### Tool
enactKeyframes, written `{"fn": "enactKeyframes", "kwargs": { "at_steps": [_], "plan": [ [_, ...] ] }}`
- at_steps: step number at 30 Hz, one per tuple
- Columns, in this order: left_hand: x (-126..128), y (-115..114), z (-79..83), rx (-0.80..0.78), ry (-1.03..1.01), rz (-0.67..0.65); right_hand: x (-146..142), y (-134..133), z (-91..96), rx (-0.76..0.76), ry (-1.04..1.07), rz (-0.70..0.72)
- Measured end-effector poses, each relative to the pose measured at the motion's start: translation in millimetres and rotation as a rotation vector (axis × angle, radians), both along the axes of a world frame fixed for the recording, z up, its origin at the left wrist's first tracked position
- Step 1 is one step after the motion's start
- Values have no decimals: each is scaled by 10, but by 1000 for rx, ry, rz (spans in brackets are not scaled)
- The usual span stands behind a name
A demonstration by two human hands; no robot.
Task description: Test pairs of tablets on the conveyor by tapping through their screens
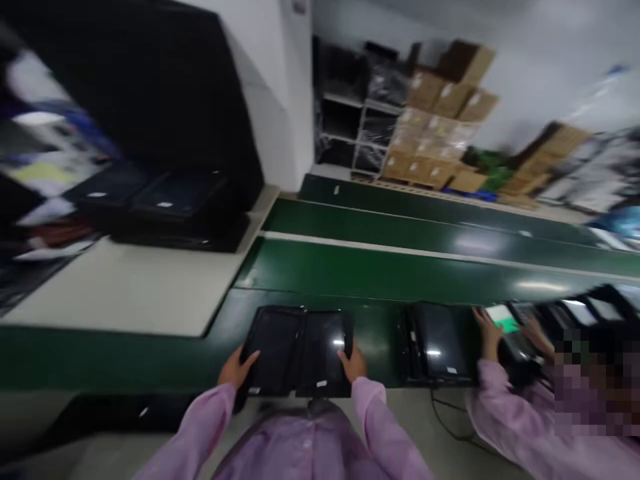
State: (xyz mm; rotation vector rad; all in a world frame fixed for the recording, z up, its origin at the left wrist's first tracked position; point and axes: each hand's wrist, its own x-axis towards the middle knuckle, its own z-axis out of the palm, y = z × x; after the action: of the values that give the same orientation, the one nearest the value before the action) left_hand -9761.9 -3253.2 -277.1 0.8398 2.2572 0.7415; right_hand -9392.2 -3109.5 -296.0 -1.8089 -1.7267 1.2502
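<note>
Two flat black screen panels lie side by side in front of me at the bench's near edge, each with a small white label low down. My left hand (239, 368) is closed on the outer edge of the left black panel (277, 350), thumb on top. On the other side my right hand (354, 363) grips the outer edge of the right black panel (323, 350), its thumb also over the face. The fingers beneath both panels are hidden. Whether the panels rest on the green bench (377, 340) or are slightly raised, I cannot tell.
More black panels (440, 340) are stacked to my right. Beyond them a co-worker's hands (490, 333) handle a device with a lit green-and-white screen (503, 319). At left, a white board (130, 287) lies before a black case (180, 200). Cardboard boxes (425, 147) stand far back.
</note>
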Motion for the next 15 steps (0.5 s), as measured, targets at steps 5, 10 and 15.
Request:
{"fn": "enactKeyframes", "kwargs": {
  "at_steps": [5,10,15],
  "plan": [
    [330,348,-45,101,288,-55,-110,261,-178,208,-109,113],
    [610,1089,-45,89,278,-467,-525,544,-221,306,-149,27],
    [571,1397,-101,94,327,-541,-727,539,-238,368,-116,-84]
  ]
}}
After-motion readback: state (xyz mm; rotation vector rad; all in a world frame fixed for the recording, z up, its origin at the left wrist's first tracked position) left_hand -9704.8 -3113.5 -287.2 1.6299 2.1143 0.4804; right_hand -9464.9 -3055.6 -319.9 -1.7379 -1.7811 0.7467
